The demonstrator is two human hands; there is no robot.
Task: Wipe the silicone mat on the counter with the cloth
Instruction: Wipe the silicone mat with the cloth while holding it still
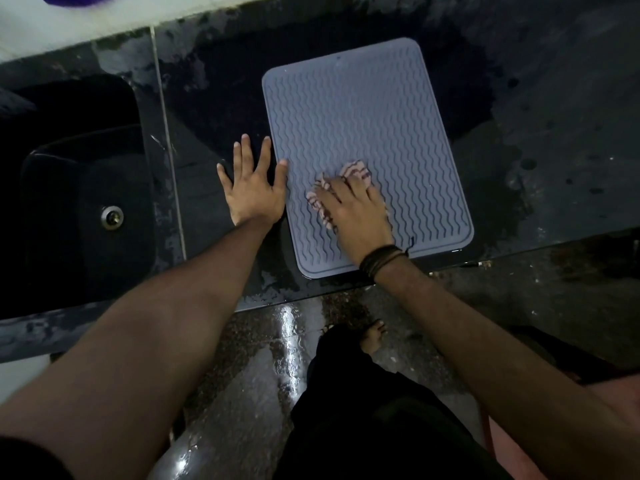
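Observation:
A grey-blue silicone mat (363,112) with wavy ridges lies flat on the dark wet counter (540,140), its near edge close to the counter's front. My right hand (353,209) presses a bunched pink-and-white striped cloth (355,169) onto the mat's lower middle, fingers spread over the cloth. Beside the mat's left edge my left hand (252,187) rests flat on the counter with fingers spread, its thumb tip touching the mat's edge. Part of the cloth is hidden under my right hand.
A dark sink (69,188) with a metal drain (112,216) is sunk into the counter at the left. Water pools on the counter around the mat. Below the counter edge are a wet stone floor (263,362) and my bare foot (372,336).

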